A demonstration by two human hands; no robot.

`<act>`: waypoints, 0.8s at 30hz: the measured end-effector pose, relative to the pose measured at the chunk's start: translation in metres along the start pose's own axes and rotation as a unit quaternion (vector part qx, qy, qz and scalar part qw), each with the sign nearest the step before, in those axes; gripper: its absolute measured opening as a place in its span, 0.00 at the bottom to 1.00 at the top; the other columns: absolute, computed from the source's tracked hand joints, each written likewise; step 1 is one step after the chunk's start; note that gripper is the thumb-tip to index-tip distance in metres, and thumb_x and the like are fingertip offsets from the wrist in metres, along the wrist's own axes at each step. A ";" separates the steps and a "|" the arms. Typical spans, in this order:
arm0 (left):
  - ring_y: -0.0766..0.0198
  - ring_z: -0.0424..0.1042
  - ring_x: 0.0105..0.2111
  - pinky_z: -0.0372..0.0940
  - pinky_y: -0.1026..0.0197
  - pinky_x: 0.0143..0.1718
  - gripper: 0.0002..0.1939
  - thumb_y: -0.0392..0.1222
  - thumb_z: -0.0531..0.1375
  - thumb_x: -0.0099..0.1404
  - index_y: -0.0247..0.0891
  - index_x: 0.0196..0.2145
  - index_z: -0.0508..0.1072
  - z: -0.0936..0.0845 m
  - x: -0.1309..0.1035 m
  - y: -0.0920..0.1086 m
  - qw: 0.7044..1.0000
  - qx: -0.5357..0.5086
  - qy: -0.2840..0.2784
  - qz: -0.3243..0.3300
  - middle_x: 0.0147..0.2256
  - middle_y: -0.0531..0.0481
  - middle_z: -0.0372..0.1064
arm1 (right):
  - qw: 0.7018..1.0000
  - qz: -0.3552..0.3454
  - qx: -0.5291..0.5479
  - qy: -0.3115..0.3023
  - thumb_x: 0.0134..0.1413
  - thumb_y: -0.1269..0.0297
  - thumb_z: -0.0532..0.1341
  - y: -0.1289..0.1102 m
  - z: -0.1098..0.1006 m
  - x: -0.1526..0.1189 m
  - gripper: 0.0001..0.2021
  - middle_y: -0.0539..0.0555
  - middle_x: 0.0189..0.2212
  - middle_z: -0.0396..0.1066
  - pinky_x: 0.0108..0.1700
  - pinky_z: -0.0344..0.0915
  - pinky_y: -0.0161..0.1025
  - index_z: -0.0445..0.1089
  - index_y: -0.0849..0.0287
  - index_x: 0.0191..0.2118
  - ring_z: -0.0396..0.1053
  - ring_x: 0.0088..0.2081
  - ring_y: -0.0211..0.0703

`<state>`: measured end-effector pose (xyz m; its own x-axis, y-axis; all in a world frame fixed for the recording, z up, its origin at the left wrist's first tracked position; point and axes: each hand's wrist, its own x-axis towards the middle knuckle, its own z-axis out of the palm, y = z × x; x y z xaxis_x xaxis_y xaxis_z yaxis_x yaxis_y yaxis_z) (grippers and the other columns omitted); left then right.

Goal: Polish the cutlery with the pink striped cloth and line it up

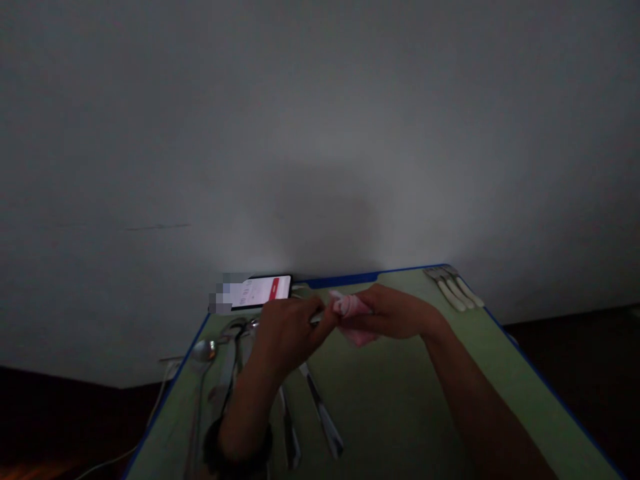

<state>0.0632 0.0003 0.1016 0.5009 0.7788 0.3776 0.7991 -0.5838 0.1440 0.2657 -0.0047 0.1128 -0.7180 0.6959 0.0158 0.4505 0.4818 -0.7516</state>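
Over the green table, my left hand (293, 333) is closed on a pale utensil (316, 319), only a short piece of which shows between the fingers. My right hand (393, 311) is closed around a pink cloth (356, 320), pressed against the utensil's right end. The cloth hangs a little below my fingers. The fingertips of both hands nearly meet. Beneath my left hand lie metal utensils, with one handle (323, 413) slanting toward the front and another handle (290, 433) beside it.
The green table (400, 400) has a blue edge and stands against a grey wall. A lit phone (260, 292) lies at the back left. Three forks with white handles (455, 290) lie at the back right. A large spoon (203, 352) and other utensils lie left.
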 end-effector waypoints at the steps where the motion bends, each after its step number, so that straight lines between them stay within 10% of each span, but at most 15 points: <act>1: 0.60 0.68 0.20 0.49 0.63 0.23 0.22 0.50 0.47 0.64 0.37 0.23 0.73 0.004 0.001 0.002 1.000 -0.008 -0.004 0.008 0.19 0.46 0.71 | 1.000 -0.007 -0.002 0.002 0.57 0.59 0.52 -0.001 0.001 0.001 0.13 0.47 0.21 0.64 0.26 0.53 0.29 0.65 0.61 0.29 0.58 0.22 0.30; 24: 0.68 0.59 0.14 0.49 0.65 0.20 0.28 0.51 0.44 0.64 0.36 0.12 0.64 -0.021 -0.003 -0.029 0.984 -0.094 0.027 -0.149 0.11 0.54 0.56 | 0.993 0.089 -0.002 0.079 0.55 0.49 0.51 0.012 -0.030 -0.044 0.19 0.48 0.20 0.60 0.24 0.51 0.31 0.64 0.62 0.28 0.54 0.22 0.32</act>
<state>0.0312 0.0105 0.1159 0.2319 0.9110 0.3410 0.8296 -0.3683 0.4197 0.3182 -0.0136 0.1231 -0.5342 0.8452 -0.0141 0.5659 0.3452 -0.7487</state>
